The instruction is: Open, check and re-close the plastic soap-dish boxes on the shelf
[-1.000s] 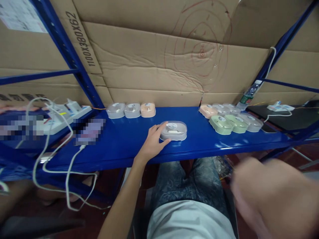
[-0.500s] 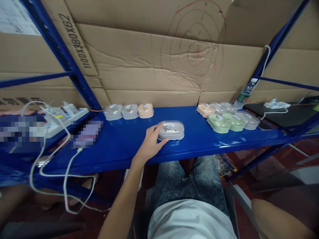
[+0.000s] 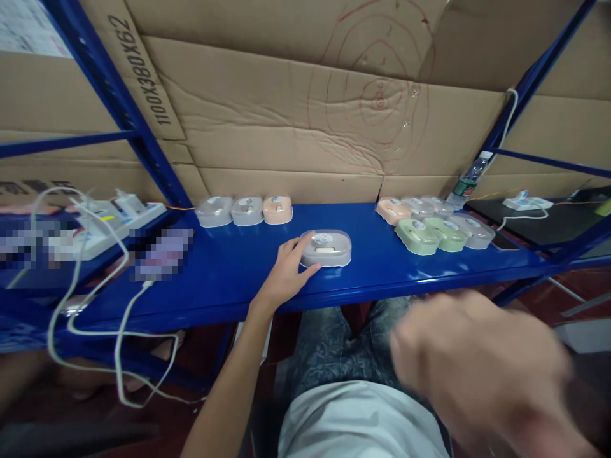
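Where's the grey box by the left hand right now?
Head view: the grey box sits around the middle of the blue table, left hand on its left end, green boxes off to its right.

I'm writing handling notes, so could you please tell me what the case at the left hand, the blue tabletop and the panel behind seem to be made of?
Case: probably glossy plastic, its cover see-through with highlights.
Blue tabletop: perhaps painted metal, smooth, shiny, with reflections.
Panel behind: matt brown cardboard, creased, with printed numbers.
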The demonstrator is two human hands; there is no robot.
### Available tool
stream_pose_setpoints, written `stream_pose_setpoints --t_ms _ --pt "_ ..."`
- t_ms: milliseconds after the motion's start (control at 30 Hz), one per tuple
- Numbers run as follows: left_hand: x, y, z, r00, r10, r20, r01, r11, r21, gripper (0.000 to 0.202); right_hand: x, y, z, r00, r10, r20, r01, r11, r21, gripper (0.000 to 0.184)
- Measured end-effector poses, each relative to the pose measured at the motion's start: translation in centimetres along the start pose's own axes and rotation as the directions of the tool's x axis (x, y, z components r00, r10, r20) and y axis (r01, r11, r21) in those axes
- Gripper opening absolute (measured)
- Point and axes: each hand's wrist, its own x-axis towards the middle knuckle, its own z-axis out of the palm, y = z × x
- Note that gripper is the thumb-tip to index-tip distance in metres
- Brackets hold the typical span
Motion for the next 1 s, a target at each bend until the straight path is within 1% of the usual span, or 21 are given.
stream_pose_setpoints --t_ms 67,100,133,167,200,233,267,300,333,367,433,567,700,833,900,967,1000 --pt "0.0 -0.2 0.1 1.0 0.018 -0.011 -0.018 1.0 -0.003 0.07 2.0 3.2 1.5 0.999 0.031 0.036 -0.03 0.999 -0.022 0.005" --pt "0.0 -0.4 0.2 0.999 0.028 -0.016 -0.028 1.0 -0.006 0.069 3.0 5.4 2.3 0.997 0.039 0.062 -0.035 0.997 -0.064 0.004" --pt "0.0 -0.5 0.3 0.999 0.035 -0.02 -0.035 0.999 -0.008 0.069 3.8 7.7 3.2 0.997 0.047 0.065 -0.039 0.991 -0.125 0.008" --pt "0.0 -0.6 0.3 0.999 0.035 -0.023 -0.035 0.999 -0.008 0.07 4.4 10.1 3.9 0.991 0.035 0.128 -0.008 0.979 -0.205 0.023" --pt "0.0 -0.8 0.4 0.999 0.027 -0.027 -0.027 1.0 -0.005 0.072 4.8 12.5 4.6 0.975 0.055 0.215 0.007 0.961 -0.276 0.04" --pt "0.0 -0.9 0.5 0.999 0.013 -0.031 -0.013 1.0 -0.002 0.075 4.9 14.6 5.1 0.958 0.088 0.272 0.008 0.943 -0.332 0.054" --pt "0.0 -1.0 0.6 0.999 -0.004 -0.036 0.004 1.0 0.001 0.08 4.8 16.3 5.6 0.934 0.118 0.339 0.014 0.932 -0.363 0.064" --pt "0.0 -1.0 0.6 0.999 -0.021 -0.039 0.021 1.0 0.003 0.084 4.6 17.6 5.9 0.909 0.134 0.396 0.024 0.929 -0.369 0.068" --pt "0.0 -1.1 0.7 0.998 -0.035 -0.042 0.035 0.999 0.003 0.087 4.3 18.6 6.2 0.895 0.143 0.423 0.026 0.929 -0.368 0.069" --pt "0.0 -1.1 0.7 0.998 -0.044 -0.042 0.044 0.999 0.002 0.088 3.9 19.2 6.4 0.887 0.146 0.438 0.024 0.932 -0.361 0.069" --pt "0.0 -1.0 0.7 0.998 -0.053 -0.035 0.053 0.999 -0.003 0.091 3.4 19.7 6.7 0.894 0.145 0.424 0.009 0.94 -0.34 0.068" --pt "-0.1 -0.8 0.5 0.998 -0.068 -0.006 0.068 0.997 -0.037 0.101 3.0 19.5 6.9 0.915 0.128 0.383 -0.016 0.959 -0.283 0.068" --pt "-0.1 -0.8 0.4 0.995 -0.094 0.029 0.096 0.993 -0.075 0.106 3.0 19.4 7.1 0.935 0.119 0.335 -0.056 0.98 -0.192 0.062" --pt "0.0 -1.1 0.5 0.993 -0.108 0.041 0.111 0.989 -0.101 0.118 3.0 19.7 7.2 0.961 0.149 0.234 -0.137 0.988 -0.066 0.056" --pt "0.0 -1.2 0.5 0.991 -0.125 0.042 0.129 0.986 -0.109 0.124 3.2 20.1 7.0 0.97 0.181 0.163 -0.183 0.983 -0.004 0.051" --pt "0.0 -1.1 0.6 0.988 -0.148 0.036 0.151 0.982 -0.109 0.127 3.4 21.0 6.5 0.97 0.232 0.074 -0.233 0.972 -0.003 0.048" --pt "0.0 -1.1 0.6 0.988 -0.153 0.034 0.156 0.982 -0.102 0.124 3.6 21.5 6.1 0.966 0.255 0.035 -0.254 0.966 -0.041 0.048"
